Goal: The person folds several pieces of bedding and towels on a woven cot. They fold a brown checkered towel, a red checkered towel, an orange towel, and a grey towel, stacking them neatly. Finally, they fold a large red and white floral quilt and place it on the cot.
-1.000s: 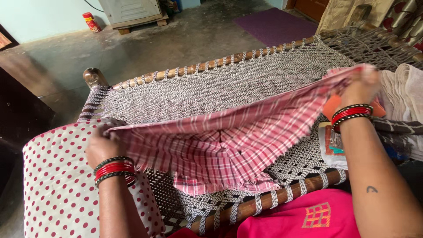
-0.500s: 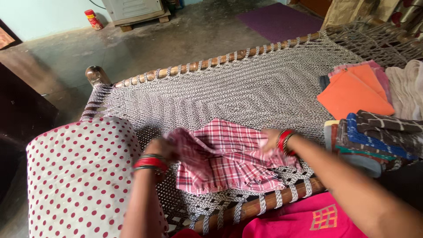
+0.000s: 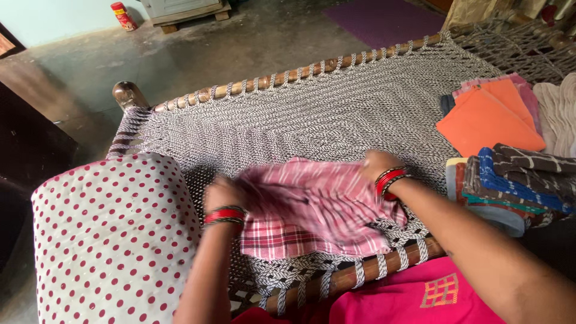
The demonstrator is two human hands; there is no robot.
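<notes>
A pink and red checked cloth (image 3: 312,210) lies partly folded on a woven rope cot (image 3: 312,108), near its front wooden rail. My left hand (image 3: 223,193) grips the cloth's left edge. My right hand (image 3: 377,163) holds its right edge, and the upper layer is blurred between them. Both wrists carry red and dark bangles. The cloth's lower part rests flat on the rope weave.
A white bolster with red dots (image 3: 114,234) lies at the cot's left end. At the right sit an orange folded cloth (image 3: 489,120), a stack of blue and brown cloths (image 3: 510,183) and pale cloths (image 3: 558,108). Concrete floor, a red can (image 3: 123,16) and a purple mat (image 3: 384,18) lie beyond.
A second ago I held the cloth stretched wide and raised. My hands have since come down and together, laying the cloth on the cot and folding it smaller.
</notes>
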